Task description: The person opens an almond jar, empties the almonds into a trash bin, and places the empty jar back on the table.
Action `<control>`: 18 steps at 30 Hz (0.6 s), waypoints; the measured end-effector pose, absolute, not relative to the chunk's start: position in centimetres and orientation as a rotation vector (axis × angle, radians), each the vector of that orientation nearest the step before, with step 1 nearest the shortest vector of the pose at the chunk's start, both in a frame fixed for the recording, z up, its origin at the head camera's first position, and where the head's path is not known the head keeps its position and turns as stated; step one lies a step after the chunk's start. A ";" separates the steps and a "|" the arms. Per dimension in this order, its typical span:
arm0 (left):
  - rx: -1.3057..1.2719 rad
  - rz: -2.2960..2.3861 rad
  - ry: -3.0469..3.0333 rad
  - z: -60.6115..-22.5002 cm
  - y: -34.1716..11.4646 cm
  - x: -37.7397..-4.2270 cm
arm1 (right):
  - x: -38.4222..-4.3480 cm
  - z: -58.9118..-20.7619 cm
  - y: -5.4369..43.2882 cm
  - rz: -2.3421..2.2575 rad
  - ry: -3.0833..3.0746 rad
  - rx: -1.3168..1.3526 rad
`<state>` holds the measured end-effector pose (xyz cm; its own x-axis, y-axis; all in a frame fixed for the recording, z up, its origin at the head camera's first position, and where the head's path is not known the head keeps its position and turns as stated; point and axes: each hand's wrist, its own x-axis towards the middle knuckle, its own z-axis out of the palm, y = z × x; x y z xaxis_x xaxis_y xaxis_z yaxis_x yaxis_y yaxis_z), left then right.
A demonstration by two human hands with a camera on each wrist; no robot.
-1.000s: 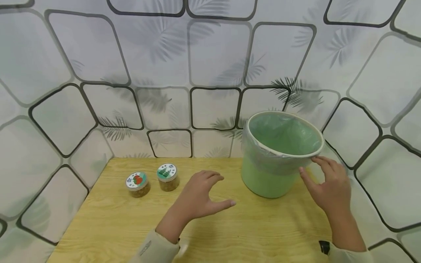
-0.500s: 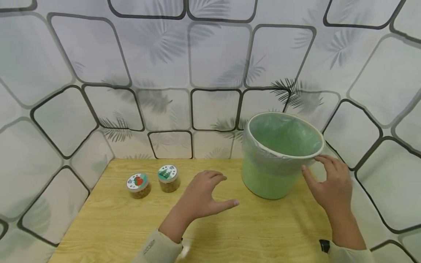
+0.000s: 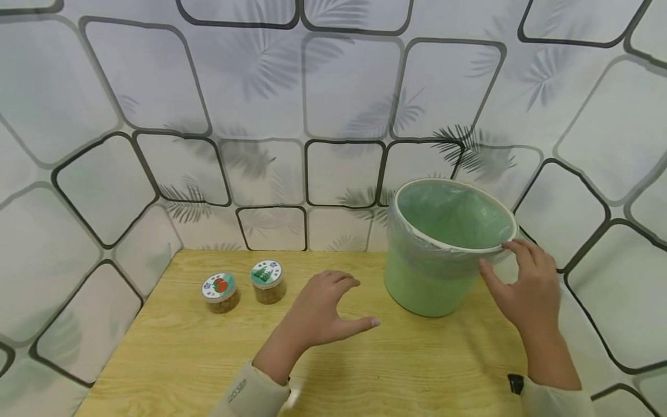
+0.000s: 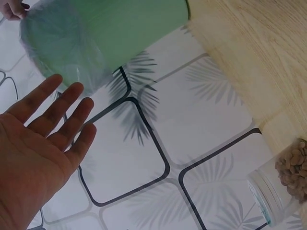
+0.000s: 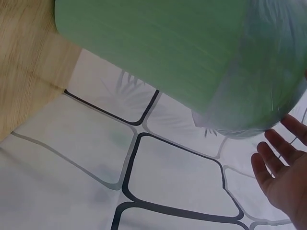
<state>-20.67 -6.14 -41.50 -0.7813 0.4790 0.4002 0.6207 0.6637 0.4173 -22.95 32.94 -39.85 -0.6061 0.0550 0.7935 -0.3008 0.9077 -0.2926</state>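
A light green trash bin (image 3: 432,284) with a clear plastic liner folded over its pale rim stands upright at the back right of the table. At the bin's right side is my right hand (image 3: 531,289), fingertips by the rim and thumb near the liner. Its fingers look spread and uncurled in the right wrist view, close to the liner (image 5: 268,72). My left hand (image 3: 320,307) hovers over the table's middle, holding nothing, with its fingers (image 4: 53,115) apart. Two small lidded jars stand to its left: one with a tomato lid (image 3: 219,286), one with a green-pictured lid (image 3: 267,273).
The wooden table (image 3: 208,359) meets a patterned cloth wall (image 3: 344,174) along its back edge. Cloth also encloses the left and right sides. Brown pieces show through the clear side of a jar (image 4: 290,172) in the left wrist view.
My right hand's fingers have shifted slightly up along the bin's rim. The left hand, the bin and the jars stay almost where they were; the head view has moved a little.
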 end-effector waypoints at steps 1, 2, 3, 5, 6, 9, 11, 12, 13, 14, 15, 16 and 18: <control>-0.885 -0.800 -2.628 -41.5 -6.2 -20.7 | -23.1 -39.9 33.0 0.506 -2.180 0.174; -0.886 -0.805 -2.631 -41.5 -6.2 -20.6 | -23.2 -39.9 33.1 0.509 -2.189 0.171; -0.887 -0.813 -2.634 -41.5 -6.2 -20.6 | -23.3 -39.9 33.2 0.512 -2.198 0.169; -0.888 -0.818 -2.641 -41.5 -6.3 -20.5 | -23.5 -40.0 33.3 0.511 -2.217 0.167; -0.887 -0.819 -2.645 -41.6 -6.3 -20.5 | -23.6 -40.0 33.4 0.509 -2.225 0.170; -0.885 -0.812 -2.647 -41.7 -6.4 -20.5 | -23.8 -39.9 33.6 0.491 -2.255 0.181; -0.883 -0.803 -2.643 -41.7 -6.5 -20.5 | -23.9 -39.8 33.6 0.490 -2.272 0.201; -0.883 -0.803 -2.642 -41.7 -6.5 -20.6 | -24.0 -39.7 33.7 0.488 -2.284 0.208; -0.884 -0.803 -2.641 -41.7 -6.5 -20.6 | -24.0 -39.6 33.7 0.488 -2.299 0.210; -0.884 -0.802 -2.640 -41.7 -6.5 -20.6 | -24.1 -39.4 33.8 0.489 -2.314 0.212; -0.883 -0.801 -2.641 -41.7 -6.6 -20.6 | -24.2 -39.3 33.9 0.490 -2.330 0.216; -0.882 -0.800 -2.643 -41.7 -6.6 -20.6 | -24.3 -39.2 33.9 0.490 -2.346 0.220; -0.880 -0.801 -2.646 -41.7 -6.6 -20.7 | -24.5 -39.1 34.1 0.484 -2.385 0.217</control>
